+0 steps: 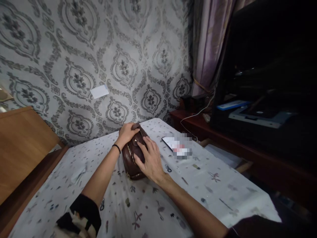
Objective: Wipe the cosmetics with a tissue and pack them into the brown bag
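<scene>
A dark brown leather bag (132, 168) with gold zips lies on the patterned white cloth. My left hand (127, 135), with a black band at its wrist, is closed over the bag's far end, by a short strap (136, 126). Across the bag's upper face, my right hand (152, 160) rests with its fingers spread and the thumb apart. Its index finger is close to a small gold clasp (135, 141). Both hands partly cover the bag. To the right of the bag lies a phone (170, 143), part of it blurred out.
The white cloth (193, 191) covers the surface under the bag. A wooden board (24, 148) stands at the left. On the right are a dark red cabinet (182, 115), a large black screen (267, 66) and a white cable (190, 116). Patterned wallpaper (123, 66) is behind.
</scene>
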`<state>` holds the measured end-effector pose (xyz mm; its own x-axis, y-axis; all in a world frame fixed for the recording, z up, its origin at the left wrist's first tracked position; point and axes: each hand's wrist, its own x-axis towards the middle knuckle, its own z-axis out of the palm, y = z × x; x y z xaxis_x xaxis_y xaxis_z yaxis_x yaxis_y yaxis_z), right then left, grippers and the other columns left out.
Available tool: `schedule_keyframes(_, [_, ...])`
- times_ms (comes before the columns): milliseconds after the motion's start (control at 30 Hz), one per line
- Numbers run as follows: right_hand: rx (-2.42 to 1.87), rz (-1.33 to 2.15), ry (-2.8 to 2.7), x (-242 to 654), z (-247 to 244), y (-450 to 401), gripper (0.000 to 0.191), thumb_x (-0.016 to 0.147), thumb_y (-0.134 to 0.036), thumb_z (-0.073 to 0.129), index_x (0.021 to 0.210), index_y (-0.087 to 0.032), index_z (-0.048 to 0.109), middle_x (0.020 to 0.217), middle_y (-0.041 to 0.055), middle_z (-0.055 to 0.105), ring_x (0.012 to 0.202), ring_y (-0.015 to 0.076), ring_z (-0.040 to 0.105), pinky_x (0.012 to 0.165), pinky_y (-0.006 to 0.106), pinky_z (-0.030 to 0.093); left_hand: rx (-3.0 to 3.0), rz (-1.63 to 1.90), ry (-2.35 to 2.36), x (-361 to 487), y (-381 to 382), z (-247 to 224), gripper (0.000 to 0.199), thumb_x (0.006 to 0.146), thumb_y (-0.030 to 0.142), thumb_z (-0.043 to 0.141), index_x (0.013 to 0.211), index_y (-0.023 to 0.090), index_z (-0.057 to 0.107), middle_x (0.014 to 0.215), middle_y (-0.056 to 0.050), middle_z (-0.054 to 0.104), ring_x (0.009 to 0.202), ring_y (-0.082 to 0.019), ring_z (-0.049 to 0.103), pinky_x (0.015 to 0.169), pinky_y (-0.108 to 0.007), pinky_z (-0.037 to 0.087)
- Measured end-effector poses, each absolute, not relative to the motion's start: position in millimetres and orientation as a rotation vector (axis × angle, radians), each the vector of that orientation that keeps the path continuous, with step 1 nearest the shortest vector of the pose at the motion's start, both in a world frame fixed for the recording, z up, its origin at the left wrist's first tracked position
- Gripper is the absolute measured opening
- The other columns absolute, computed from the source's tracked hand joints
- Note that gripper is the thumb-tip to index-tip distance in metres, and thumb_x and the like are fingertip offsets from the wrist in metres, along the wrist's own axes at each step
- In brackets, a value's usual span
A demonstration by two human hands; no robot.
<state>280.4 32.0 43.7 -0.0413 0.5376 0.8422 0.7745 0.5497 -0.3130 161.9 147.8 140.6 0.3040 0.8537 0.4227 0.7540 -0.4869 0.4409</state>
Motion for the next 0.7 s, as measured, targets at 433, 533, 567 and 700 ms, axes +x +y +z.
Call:
schedule_keyframes(433, [-1.028, -0.185, -1.709, 282.8, 46.7, 33.3, 0.039, 0.090, -0.032, 0.054, 0.122, -0.013, 0.059, 0.127, 0.0186, 0.053, 0.131, 0.0326, 0.042, 0.108, 0.055, 0.041, 2.206, 1.071, 1.404, 161.2, 154.3, 133.8, 0.021, 0.075, 0.033, 0.061, 0.061, 0.018, 0.056, 0.055, 0.004, 0.053, 0.055, -0.012, 0.047, 0.055, -0.024, 0.036])
schedule_keyframes(533, [-1.040, -0.187, -1.712, 282.6, 46.3, 33.5, 0.040, 0.090, -0.033, 0.054, 0.125, -0.014, 0.058, 0.130, 0.0181, 0.052, 0.132, 0.0327, 0.040, 0.109, 0.055, 0.041, 2.188, 1.055, 1.307, 160.2, 148.5, 134.5, 0.023, 0.073, 0.037, 0.063, 0.063, 0.017, 0.057, 0.057, 0.004, 0.054, 0.055, -0.012, 0.048, 0.056, -0.024, 0.037])
schedule_keyframes(567, [-1.044, -0.192, -1.713, 282.6, 46.2, 33.6, 0.040, 0.090, -0.033, 0.054, 0.125, -0.014, 0.058, 0.131, 0.0181, 0.051, 0.132, 0.0325, 0.041, 0.109, 0.055, 0.040, 2.169, 1.046, 1.260, 160.1, 146.3, 135.0, 0.024, 0.072, 0.038, 0.064, 0.064, 0.017, 0.058, 0.057, 0.004, 0.054, 0.056, -0.011, 0.048, 0.055, -0.023, 0.037])
schedule_keyframes(700, [-1.046, -0.215, -1.717, 282.8, 45.8, 33.9, 0.041, 0.091, -0.033, 0.054, 0.125, -0.012, 0.059, 0.133, 0.0189, 0.051, 0.131, 0.0322, 0.041, 0.111, 0.053, 0.039, 2.086, 1.057, 1.130, 160.7, 138.8, 138.3, 0.028, 0.070, 0.042, 0.067, 0.062, 0.016, 0.058, 0.057, 0.004, 0.054, 0.055, -0.011, 0.047, 0.054, -0.023, 0.036])
